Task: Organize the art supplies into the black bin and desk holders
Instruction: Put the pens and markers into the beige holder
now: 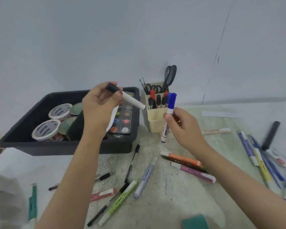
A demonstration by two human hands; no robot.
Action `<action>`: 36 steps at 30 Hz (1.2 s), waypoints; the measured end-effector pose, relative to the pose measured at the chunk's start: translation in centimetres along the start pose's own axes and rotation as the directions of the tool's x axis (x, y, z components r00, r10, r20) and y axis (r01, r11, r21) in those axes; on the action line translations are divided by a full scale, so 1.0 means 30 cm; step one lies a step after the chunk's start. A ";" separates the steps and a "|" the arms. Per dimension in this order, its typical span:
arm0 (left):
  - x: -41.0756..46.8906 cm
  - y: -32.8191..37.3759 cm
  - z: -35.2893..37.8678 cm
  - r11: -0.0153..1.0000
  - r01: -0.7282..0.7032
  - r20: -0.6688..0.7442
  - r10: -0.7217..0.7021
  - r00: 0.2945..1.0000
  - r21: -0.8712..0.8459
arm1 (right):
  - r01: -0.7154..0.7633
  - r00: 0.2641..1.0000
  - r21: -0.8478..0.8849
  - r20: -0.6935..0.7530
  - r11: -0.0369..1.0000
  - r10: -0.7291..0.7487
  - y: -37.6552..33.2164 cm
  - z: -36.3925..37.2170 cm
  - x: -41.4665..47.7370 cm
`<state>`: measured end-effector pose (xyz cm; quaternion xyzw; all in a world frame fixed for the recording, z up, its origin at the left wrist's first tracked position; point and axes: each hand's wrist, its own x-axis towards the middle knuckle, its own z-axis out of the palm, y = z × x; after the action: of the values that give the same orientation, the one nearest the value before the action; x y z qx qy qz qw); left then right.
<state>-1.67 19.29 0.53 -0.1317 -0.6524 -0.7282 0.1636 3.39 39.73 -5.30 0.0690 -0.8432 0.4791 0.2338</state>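
The left hand (pixel 97 106) had its fingers curled round a white marker with a black cap (pixel 132 100) — up over the black bin (pixel 56 148). The right hand (pixel 180 124) pinched a blue-capped marker (pixel 172 101) just in front of the cream holder (pixel 155 123), which stood beside the bin — full of pens and scissors (pixel 169 75). Loose pens (pixel 145 177) lay on the table (pixel 172 204).

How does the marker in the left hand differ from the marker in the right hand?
The left hand holds a black-capped marker; the right hand a blue-capped marker. The black-capped marker slants over the black bin; the blue-capped marker stands nearly upright before the cream holder. Both barrels are white.
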 end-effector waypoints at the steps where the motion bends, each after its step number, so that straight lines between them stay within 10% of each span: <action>1: 0.016 -0.010 0.021 1.000 -0.004 0.024 0.004 1.000 0.015 | 0.014 0.999 -0.021 -0.031 1.000 -0.015 0.003 -0.014 0.029; 9: 0.143 -0.028 0.145 0.990 -0.107 -0.031 0.110 0.993 0.097 | 0.182 0.960 -0.004 -0.217 0.983 -0.178 -0.016 -0.082 0.282; 22: 0.199 -0.154 0.193 0.950 -0.102 0.084 0.080 0.993 0.296 | 0.273 0.960 -0.441 0.184 0.855 -0.212 0.093 -0.020 0.404; 36: 0.190 -0.134 0.183 0.943 -0.175 0.010 0.179 0.984 0.282 | 0.337 0.941 -0.626 0.255 0.704 -0.224 0.125 0.013 0.409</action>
<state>-8.62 24.73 -0.20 -0.1596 -0.7335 -0.6113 0.2506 -8.84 42.71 -2.72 0.1475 -0.9529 0.1013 0.2450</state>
